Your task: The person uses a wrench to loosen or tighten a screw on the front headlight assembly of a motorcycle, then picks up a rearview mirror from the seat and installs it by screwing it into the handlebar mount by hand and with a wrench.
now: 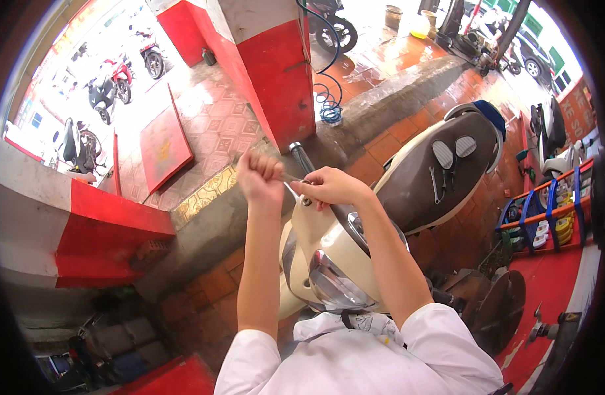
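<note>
Working at the left end of the handlebar of a cream scooter (321, 230), which stands directly in front of the person with its headlight (335, 280) near and its brown seat (417, 181) off to the far right, the two hands meet just beside the dark grip (302, 158). The left hand (261, 176) is curled into a fist around a slim metal tool (290, 190), whose shaft slants toward the cover. The right hand (330, 187) bends its thumb and fingers over the tool's other end; whether they pinch it or something beneath, I cannot tell. The step in hand looks like turning a fitting at the handlebar, loosening or tightening being impossible to judge. The next move seems to call for the tool's end seated squarely, the right fingers steadying it while the left wrist supplies the turn. Farther right, a wrench (435, 184) and two pale oval pieces (442, 154) lie on the seat; a blue hose (330, 108) coils beyond the grip. The right fingers hide the fitting and the tool's tip, the person's body covers the scooter's nearest parts, and glare washes out the far-left street.
</note>
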Tool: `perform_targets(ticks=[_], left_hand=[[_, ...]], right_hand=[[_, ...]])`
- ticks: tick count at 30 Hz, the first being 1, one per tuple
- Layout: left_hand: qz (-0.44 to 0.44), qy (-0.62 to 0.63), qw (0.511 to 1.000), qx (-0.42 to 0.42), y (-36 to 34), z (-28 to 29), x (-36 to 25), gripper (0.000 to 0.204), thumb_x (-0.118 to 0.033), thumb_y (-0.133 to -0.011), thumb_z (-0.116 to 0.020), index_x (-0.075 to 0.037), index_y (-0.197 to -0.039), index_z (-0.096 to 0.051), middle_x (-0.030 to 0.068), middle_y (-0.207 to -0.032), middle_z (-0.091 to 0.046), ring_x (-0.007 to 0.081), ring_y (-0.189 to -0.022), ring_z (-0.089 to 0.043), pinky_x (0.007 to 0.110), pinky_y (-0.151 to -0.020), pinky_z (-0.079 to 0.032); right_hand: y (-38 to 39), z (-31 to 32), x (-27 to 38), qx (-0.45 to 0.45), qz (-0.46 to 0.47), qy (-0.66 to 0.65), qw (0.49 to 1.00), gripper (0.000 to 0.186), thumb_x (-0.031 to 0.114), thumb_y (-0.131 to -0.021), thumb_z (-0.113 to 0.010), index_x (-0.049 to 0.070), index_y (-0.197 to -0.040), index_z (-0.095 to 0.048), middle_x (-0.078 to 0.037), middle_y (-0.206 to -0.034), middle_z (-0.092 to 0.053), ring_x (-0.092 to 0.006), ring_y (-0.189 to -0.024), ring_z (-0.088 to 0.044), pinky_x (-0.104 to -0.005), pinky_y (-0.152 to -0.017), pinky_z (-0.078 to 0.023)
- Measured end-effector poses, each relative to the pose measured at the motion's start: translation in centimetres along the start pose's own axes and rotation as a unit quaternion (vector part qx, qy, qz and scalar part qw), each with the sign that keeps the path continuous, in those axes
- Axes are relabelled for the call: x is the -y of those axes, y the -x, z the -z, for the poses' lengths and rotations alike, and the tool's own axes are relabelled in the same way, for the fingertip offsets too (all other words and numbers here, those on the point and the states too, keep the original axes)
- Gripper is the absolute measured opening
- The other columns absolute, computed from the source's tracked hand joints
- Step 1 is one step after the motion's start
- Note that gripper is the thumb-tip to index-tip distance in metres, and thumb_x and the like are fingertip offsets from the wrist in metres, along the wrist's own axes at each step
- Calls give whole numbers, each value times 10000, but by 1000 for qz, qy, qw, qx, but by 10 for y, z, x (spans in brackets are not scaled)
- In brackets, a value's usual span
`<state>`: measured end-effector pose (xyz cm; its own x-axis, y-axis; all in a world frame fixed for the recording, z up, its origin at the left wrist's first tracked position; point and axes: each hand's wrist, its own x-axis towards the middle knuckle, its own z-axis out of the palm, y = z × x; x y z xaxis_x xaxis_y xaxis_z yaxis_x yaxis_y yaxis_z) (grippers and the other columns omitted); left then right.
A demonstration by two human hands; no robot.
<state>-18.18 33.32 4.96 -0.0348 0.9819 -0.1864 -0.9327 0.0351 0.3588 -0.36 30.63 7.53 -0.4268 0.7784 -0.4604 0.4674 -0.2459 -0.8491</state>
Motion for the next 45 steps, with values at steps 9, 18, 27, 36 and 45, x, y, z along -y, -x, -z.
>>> perform_targets(ticks=[9, 18, 27, 36, 45], left_hand=[[-177, 176, 961, -115, 83, 44, 27, 451, -318, -969, -319, -144, -571, -199, 0, -525, -178, 147, -528, -197, 313, -532, -234], [-161, 191, 961, -116, 80, 56, 42, 448, -316, -972, -311, -135, -578, -197, 0, -530, -160, 144, -522, -185, 309, -519, -230], [207, 80, 974, 41, -20, 57, 8, 412, -266, -1016, -376, -157, -628, -297, -55, -525, -196, 88, -454, -178, 260, -456, -198], [325, -51, 937, 117, -49, 13, 19, 377, -265, -1009, -444, -160, -665, -329, -76, -537, -195, 50, -450, -187, 229, -407, -168], [-119, 134, 983, -41, 54, 39, 8, 408, -246, -945, -409, -153, -585, -239, -18, -530, -173, 125, -499, -176, 295, -509, -210]], right_hand=[[-2, 0, -9, -2, 59, 24, 998, 261, 225, -855, -700, -13, -961, -716, -47, -683, -656, -95, -569, -615, -248, -552, -514], [1, 1, -8, 5, 60, 41, 997, 228, 154, -842, -684, -48, -944, -707, -69, -716, -681, -99, -603, -637, -256, -583, -538], [-3, -4, -9, -32, 64, 52, 996, 242, 210, -761, -753, -15, -827, -696, -102, -708, -692, -151, -617, -665, -283, -643, -531], [-3, -3, -4, -26, 52, 132, 990, 425, 382, -788, -736, -19, -735, -608, -59, -614, -603, -128, -547, -601, -280, -554, -481], [2, -3, 1, -17, 42, 6, 999, 369, 329, -822, -726, -16, -951, -696, -63, -678, -625, -111, -567, -589, -288, -567, -487]])
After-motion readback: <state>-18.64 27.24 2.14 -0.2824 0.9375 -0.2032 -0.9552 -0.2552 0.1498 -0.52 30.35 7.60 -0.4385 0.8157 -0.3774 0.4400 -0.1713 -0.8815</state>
